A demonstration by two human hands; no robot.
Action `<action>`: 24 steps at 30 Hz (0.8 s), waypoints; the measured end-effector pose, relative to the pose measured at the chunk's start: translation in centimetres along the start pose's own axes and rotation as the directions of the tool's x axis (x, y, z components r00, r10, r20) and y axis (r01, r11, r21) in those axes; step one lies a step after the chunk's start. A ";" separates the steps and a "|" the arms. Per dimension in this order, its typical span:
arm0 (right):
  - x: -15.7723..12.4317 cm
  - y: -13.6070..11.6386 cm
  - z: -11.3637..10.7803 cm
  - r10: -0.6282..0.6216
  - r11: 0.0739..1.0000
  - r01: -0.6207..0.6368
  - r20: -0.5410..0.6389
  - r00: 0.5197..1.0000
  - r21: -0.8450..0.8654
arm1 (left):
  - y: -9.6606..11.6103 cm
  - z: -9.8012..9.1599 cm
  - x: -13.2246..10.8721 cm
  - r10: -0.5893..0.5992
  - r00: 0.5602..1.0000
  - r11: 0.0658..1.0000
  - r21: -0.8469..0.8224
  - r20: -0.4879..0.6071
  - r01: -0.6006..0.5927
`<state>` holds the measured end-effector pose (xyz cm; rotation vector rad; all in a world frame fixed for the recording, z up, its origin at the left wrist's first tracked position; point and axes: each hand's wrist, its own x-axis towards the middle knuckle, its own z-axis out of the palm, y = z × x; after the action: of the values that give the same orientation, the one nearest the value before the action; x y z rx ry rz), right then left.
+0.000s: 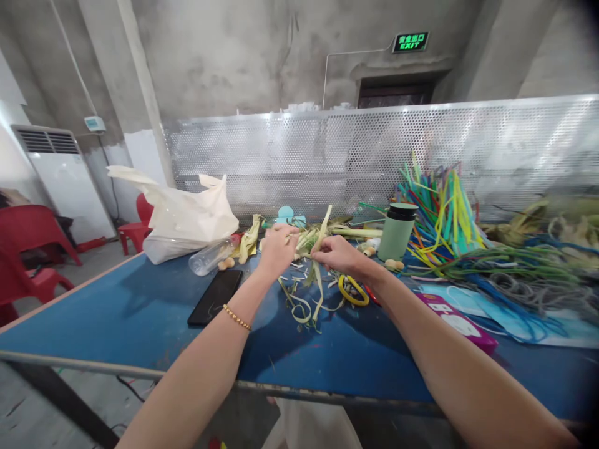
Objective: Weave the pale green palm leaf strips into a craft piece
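My right hand [337,252] pinches a long, flat, pale green leaf strip [322,234] between thumb and fingers; one end points up and the other trails toward the table. Close by on the left, my left hand [278,249] has its fingers bent at the edge of a heap of pale green plant strips [305,239]. What those fingers grip is hidden. Curled thin strips [299,310] and small scraps lie below the hands. A yellow ring [353,291] rests beside my right wrist.
Left on the blue table [116,337] are a black phone [215,298], a clear plastic bottle [210,257] and a white plastic bag [187,215]. Rightward stand a green canister [397,234], colourful strips [449,212], coiled cords [519,287] and a purple box [461,324]. A perforated metal panel [374,156] runs behind.
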<state>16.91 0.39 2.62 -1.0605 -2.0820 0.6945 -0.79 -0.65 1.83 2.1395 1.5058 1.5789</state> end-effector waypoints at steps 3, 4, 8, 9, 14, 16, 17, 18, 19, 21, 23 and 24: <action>0.0 -0.1 -0.1 -0.034 0.997 0.035 0.019 0.999 -0.065 | 0.5 0.2 -0.2 0.106 0.937 0.994 -0.038 0.333 -0.099; -0.1 -0.1 -0.1 -0.034 0.996 0.035 0.017 0.999 -0.078 | 0.6 0.3 -0.3 0.092 0.926 0.996 -0.033 0.367 -0.086; -0.1 -0.3 -0.2 -0.013 1.000 0.013 0.002 1.000 -0.026 | 0.4 0.6 -0.6 0.002 0.937 0.997 -0.071 0.349 0.024; -0.1 -0.4 -0.1 -0.015 1.000 0.015 -0.004 1.000 -0.005 | 0.4 0.7 -0.7 -0.029 0.939 0.992 -0.104 0.343 0.069; 0.0 -0.4 0.2 -0.055 0.998 0.055 -0.018 0.998 -0.014 | 0.8 0.9 -0.9 -0.255 0.884 0.860 -0.326 0.392 0.392; 0.1 -0.5 0.4 -0.091 0.994 0.088 -0.042 0.995 -0.072 | 0.9 1.2 -0.8 -0.343 0.790 0.696 -0.427 0.509 0.577; 0.1 -0.5 0.5 -0.115 0.987 0.107 -0.068 0.991 -0.118 | 0.8 1.3 -0.8 -0.368 0.735 0.589 -0.469 0.570 0.658; 0.1 -0.6 0.5 -0.144 0.976 0.126 -0.094 0.985 -0.176 | 0.7 1.4 -0.8 -0.377 0.676 0.490 -0.484 0.633 0.725; 0.1 -0.6 0.6 -0.178 0.961 0.147 -0.116 0.977 -0.236 | 0.5 1.6 -0.7 -0.368 0.638 0.419 -0.492 0.676 0.763; 0.2 -0.5 0.7 -0.245 0.924 0.187 -0.140 0.959 -0.334 | 0.1 1.8 -0.7 -0.362 0.588 0.334 -0.488 0.724 0.806; 0.3 -0.2 0.8 -0.274 0.908 0.209 -0.135 0.952 -0.364 | -0.1 1.9 -0.6 -0.371 0.573 0.319 -0.479 0.731 0.818; 0.4 0.0 0.8 -0.270 0.913 0.210 -0.132 0.954 -0.351 | -0.1 1.8 -0.6 -0.375 0.577 0.331 -0.477 0.726 0.814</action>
<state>16.10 0.63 2.27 -0.9771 -2.1676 0.1184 0.58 -0.25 0.51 1.0548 0.9405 0.9493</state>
